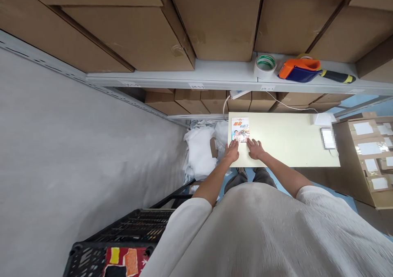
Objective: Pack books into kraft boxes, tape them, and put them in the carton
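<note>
Neither hand is clamped on anything: the left hand and right hand rest with fingers outstretched at the two near corners of a Chinese-titled booklet, which lies face up at the left end of a pale-topped table. Uneven pressure from the fingertips could twist it askew, and the table's left edge is just beside it — a careless sideways push could send it over, perhaps onto the white plastic bags heaped below.

Of the containers, a black plastic crate stands nearest, by the left elbow; a red piece with yellow and orange patches shows at it, though how deep its load goes is hidden. Right of the table, a big cardboard carton holds packages with white labels. Beyond, brown boxes line the metal shelf — their contents cannot be seen — behind a tape roll and an orange-and-navy tape dispenser.
</note>
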The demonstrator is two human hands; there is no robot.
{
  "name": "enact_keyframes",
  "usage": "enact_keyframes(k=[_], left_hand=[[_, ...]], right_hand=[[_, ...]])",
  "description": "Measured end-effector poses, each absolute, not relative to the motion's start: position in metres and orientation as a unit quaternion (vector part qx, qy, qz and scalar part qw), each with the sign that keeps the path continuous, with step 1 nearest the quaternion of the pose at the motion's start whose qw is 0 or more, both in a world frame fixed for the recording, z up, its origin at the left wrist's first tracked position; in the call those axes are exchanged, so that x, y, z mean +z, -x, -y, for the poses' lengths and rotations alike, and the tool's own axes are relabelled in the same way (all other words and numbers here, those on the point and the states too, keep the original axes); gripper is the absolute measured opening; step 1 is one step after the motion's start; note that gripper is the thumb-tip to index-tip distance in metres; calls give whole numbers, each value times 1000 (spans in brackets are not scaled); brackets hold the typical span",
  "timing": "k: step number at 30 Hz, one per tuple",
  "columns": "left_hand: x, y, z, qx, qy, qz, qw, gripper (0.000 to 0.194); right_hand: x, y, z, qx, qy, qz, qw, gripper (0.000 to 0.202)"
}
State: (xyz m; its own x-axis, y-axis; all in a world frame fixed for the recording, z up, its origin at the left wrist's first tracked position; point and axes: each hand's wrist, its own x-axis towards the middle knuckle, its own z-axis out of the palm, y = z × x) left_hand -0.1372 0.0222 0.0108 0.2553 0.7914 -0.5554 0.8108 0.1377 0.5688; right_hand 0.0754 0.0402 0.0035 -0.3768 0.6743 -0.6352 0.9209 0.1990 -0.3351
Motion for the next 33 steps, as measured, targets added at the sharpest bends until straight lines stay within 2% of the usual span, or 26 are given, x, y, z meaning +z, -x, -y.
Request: enact_keyframes(k=[8, 13, 19, 21, 26, 33], left_hand=[[10, 141, -48, -19, -656, -613, 440, 89], [8, 144, -57, -53, -676, -604, 419, 91], [9, 144, -66, -102, -702, -590, 385, 91], [10, 143, -69, -104, -706, -591, 376, 89], [14, 145, -70, -90, -708, -595, 370, 86], [21, 141, -43, 28, -728, -590, 348, 76]], right_hand=[[-3, -66, -61, -346, -530, -750, 191, 101], [0, -59, -71, -365, -544, -736, 170, 101], [13, -49, -83, -286, -516, -759, 273, 102], [18, -44, -88, -273, -511, -765, 282, 100], [33, -38, -91, -273, -509, -773, 262, 89], [58, -101, -53, -260, -555, -776, 147, 66]])
